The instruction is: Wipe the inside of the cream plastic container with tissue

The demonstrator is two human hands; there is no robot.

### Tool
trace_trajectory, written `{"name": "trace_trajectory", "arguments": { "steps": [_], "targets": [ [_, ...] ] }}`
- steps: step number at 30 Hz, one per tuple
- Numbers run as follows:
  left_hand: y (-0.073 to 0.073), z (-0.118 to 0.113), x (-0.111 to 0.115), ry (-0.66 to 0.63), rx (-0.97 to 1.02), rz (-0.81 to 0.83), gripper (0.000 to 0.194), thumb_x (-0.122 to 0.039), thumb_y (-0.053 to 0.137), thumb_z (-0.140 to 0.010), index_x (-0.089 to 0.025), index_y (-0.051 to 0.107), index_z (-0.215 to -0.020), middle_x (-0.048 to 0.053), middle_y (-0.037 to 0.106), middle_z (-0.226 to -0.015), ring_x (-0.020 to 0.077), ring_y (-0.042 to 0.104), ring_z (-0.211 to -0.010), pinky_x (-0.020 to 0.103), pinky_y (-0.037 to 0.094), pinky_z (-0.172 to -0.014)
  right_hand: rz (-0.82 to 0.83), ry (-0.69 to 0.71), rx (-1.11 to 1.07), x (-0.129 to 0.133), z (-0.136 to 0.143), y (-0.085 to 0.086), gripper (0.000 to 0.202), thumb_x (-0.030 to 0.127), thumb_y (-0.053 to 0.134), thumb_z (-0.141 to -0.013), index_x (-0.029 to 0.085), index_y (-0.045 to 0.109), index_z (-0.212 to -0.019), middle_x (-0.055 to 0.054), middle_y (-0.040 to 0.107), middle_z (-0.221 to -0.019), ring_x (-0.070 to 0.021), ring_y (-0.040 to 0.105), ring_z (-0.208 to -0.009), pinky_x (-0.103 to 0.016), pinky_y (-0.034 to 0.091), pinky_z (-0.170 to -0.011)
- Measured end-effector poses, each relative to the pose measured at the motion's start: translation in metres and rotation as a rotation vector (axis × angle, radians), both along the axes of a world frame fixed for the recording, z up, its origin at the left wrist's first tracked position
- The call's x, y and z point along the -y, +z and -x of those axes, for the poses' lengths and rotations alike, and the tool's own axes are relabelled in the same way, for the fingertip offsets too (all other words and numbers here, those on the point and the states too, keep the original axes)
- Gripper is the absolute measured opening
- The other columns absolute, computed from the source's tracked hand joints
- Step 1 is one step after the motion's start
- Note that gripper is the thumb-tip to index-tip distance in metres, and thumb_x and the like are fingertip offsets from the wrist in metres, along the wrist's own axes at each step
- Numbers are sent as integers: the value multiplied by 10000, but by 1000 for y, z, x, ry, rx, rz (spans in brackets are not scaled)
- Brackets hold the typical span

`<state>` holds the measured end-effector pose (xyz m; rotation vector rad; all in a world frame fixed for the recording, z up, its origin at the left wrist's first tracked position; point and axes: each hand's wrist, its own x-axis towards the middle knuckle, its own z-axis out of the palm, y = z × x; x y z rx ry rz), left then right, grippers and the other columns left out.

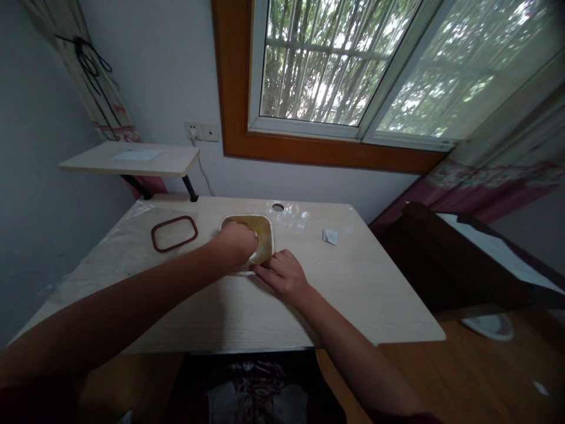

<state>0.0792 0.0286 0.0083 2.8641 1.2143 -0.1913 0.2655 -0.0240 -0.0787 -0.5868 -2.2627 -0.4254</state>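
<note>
Container (266, 228) whitish-rimmed, yellowish inside; frame (172, 221) reddish-brown; tabletop (366, 288) pale, faintly wood-grained, perhaps cream, light being dim.

And it's bare hands here, left hand (238, 238) and right hand (285, 274) alike, with bare forearms running back to the cloth. There's the left sleeve (39, 406), very dark with a maroon tinge, and down in the other corner just a sliver of right sleeve (421, 418), same deep shade! Between them, a look at the patterned clothing (251, 391): a dark reddish middle streaked with paler lines, a greyish patch on either side, near-black cloth flanking it all, the finer print too dim to read.
</note>
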Motion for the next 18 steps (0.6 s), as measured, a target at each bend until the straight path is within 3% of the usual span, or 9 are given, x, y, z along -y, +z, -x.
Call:
{"name": "trace_trajectory", "arguments": {
  "steps": [2,4,6,8,11,13,18],
  "targets": [
    [14,-4,5,-71,-46,-57,183,-276,665,-838,-123,735,-910,174,733,-934,301,687,-866,379,504,-773,-1,-4,-24,-1,0,-2,119,246,659,-958,242,695,-1070,-30,671,-799,-186,543,-729,-359,367,-641],
    [16,-6,6,-210,-12,-73,195,-263,630,-875,-128,721,-983,164,723,-1017,286,675,-931,367,503,-800,5,-10,-46,-1,0,-3,125,253,647,-964,245,704,-1075,-39,679,-810,-191,551,-734,-359,390,-644],
    [9,-5,3,-277,24,-71,203,-238,631,-885,-129,700,-1042,157,706,-1087,270,657,-998,352,498,-837,15,-7,-62,0,0,-3,149,266,640,-969,244,710,-1099,-49,685,-829,-196,562,-745,-359,415,-654],
    [-3,-2,-1,-250,15,-56,224,-218,658,-871,-132,686,-1076,148,694,-1138,257,653,-1015,335,495,-834,21,8,-74,0,0,-1,177,265,642,-968,236,709,-1130,-54,688,-839,-196,562,-744,-358,431,-659],
    [-17,0,-8,-203,-33,-1,199,-198,642,-874,-151,691,-1062,121,713,-1117,229,685,-919,304,485,-747,20,36,-82,1,2,2,198,242,658,-957,216,707,-1147,-62,701,-866,-193,559,-738,-356,438,-657],
    [-19,1,-11,-199,-43,23,187,-205,642,-869,-160,697,-1042,116,734,-1066,217,697,-839,302,469,-683,16,35,-87,1,2,3,198,239,670,-949,211,707,-1142,-64,711,-883,-195,563,-739,-359,441,-654],
    [5,8,-11,-245,49,-160,177,-255,560,-938,-188,715,-988,92,746,-958,227,691,-835,321,456,-667,37,13,-110,-1,-3,-1,241,252,693,-933,226,685,-1173,-66,718,-893,-213,587,-756,-375,451,-655]
  ]
}}
